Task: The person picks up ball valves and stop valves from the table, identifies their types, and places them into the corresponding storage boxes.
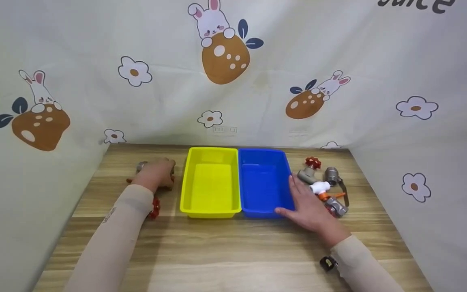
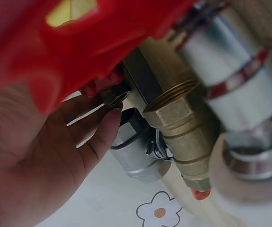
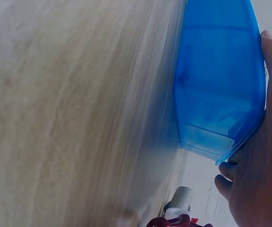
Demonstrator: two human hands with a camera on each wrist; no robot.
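In the head view, my left hand (image 1: pixel 155 175) reaches down among valves on the left side of the table. The left wrist view has its thumb and fingers pinching a small valve (image 2: pixel 117 97) with a red handle. Close by are a brass valve (image 2: pixel 185 132) and a silver ball valve (image 2: pixel 138 146). A red handwheel (image 1: pixel 155 208) lies beside the left forearm. My right hand (image 1: pixel 308 207) rests spread against the right side of the blue bin (image 1: pixel 266 213), its thumb at the near rim. A yellow bin (image 1: pixel 211 212) stands directly left of the blue one.
Right of the blue bin lie a valve with a red handwheel (image 1: pixel 312 163), a metal ball valve (image 1: pixel 331 176), a white valve (image 1: pixel 320 187) with an orange handle and another metal valve (image 1: pixel 337 207). A small black item (image 1: pixel 328 263) is by the right sleeve. Printed cloth (image 1: pixel 168 105) surrounds the table.
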